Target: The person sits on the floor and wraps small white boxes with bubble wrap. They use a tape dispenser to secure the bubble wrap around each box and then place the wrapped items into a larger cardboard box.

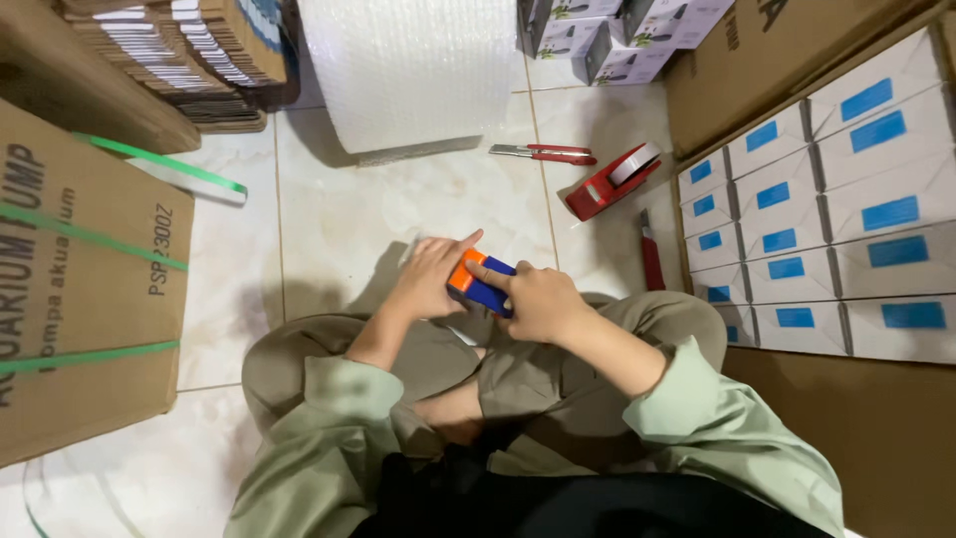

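Orange and blue: a small box (pixel 480 283) in these two colours sits between both hands, above the person's crossed legs, near the middle of the view.
Left hand: the left hand (pixel 430 277) lies on the orange end of the small box, its fingers (pixel 460 246) stretched out flat and close together over the top, pressing rather than gripping.
Right hand: the right hand (pixel 538 302) grips the blue end, its fingers curled and clamped on the small box, the forefinger laid along the upper edge.
Person: seated cross-legged on the floor (pixel 368 214), in pale green sleeves and khaki trousers.
Floor: pale glossy tiles, bare just beyond the hands.
Far middle: a roll of bubble wrap (pixel 413 70) stands on the floor beyond the hands.
Far right: a red tape dispenser (pixel 609 184) rests on the tiles, with red-handled scissors (pixel 543 153) just beyond it, and a red cutter (pixel 651 261) lies nearer, beside the open carton.
Right: an open carton (pixel 797 50) holds rows of white boxes with blue labels (pixel 817 239), packed tightly side by side.
Left: a large brown carton (pixel 85 289) bound with green straps stands near the person's left knee.
Far left: stacks of flattened cardboard (pixel 189 55) lean against each other.
Far, top edge: several white product boxes (pixel 617 30) lie piled behind the bubble wrap.
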